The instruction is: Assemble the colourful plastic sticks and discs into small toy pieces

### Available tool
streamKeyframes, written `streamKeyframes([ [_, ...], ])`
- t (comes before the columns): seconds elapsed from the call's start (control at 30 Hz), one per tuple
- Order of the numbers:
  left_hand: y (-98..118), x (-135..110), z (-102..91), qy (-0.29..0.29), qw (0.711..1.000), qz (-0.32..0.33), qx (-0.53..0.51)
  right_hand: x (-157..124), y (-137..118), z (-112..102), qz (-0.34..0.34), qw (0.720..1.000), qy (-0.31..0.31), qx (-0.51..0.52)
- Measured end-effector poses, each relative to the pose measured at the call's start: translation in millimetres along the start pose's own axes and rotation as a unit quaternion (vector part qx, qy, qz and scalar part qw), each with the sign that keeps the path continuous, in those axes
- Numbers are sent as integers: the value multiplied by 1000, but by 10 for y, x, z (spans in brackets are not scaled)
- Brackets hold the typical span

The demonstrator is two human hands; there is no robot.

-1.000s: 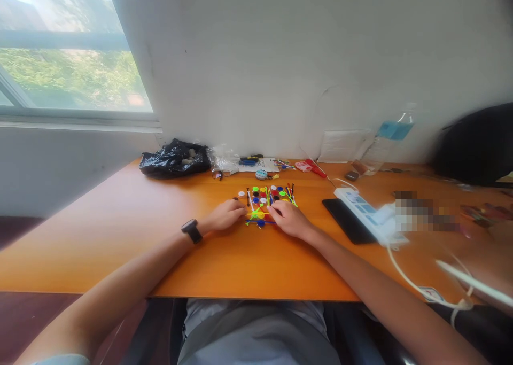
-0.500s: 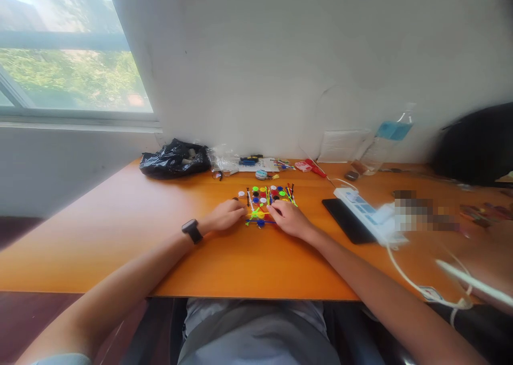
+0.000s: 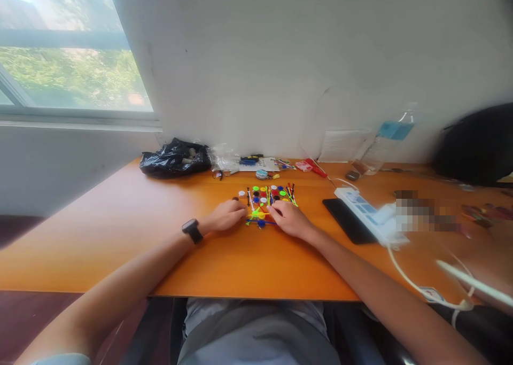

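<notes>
My left hand (image 3: 231, 214) rests on the table with its fingers closed at the left end of a yellow-green plastic piece (image 3: 256, 214). From the other side, my right hand (image 3: 292, 219) pinches close to that piece's right end; the fingertips hide the exact grip. Below it lie a blue stick (image 3: 267, 222) and a blue disc (image 3: 261, 224). Just beyond my hands are several small round discs (image 3: 263, 200) in white, green, yellow, black, red and blue. Thin plastic sticks, among them a black stick (image 3: 248, 196), lie between and beside the discs.
A black plastic bag (image 3: 174, 159), a round tin (image 3: 262, 174) and a red-handled tool (image 3: 316, 168) sit along the wall. To the right are a black phone-like slab (image 3: 347, 220) and a white power strip (image 3: 360, 214) with a cable. Another person's blurred arm (image 3: 491, 253) is at far right.
Both hands stay in nearly the same place. The yellow-green piece between them has shifted slightly; the discs and sticks around it have not moved.
</notes>
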State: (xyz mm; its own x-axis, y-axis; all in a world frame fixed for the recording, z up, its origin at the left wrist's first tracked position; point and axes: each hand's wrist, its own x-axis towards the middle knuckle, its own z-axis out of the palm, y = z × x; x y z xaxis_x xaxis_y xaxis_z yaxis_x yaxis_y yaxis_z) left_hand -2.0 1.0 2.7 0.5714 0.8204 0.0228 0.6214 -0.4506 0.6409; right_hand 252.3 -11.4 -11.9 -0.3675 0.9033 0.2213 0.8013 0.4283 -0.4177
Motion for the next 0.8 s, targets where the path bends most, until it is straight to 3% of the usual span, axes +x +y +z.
streamKeyframes([
  [0.8,74,-33,-6,23,998,26,49,-15,-15,-7,5,1000,-2,-20],
])
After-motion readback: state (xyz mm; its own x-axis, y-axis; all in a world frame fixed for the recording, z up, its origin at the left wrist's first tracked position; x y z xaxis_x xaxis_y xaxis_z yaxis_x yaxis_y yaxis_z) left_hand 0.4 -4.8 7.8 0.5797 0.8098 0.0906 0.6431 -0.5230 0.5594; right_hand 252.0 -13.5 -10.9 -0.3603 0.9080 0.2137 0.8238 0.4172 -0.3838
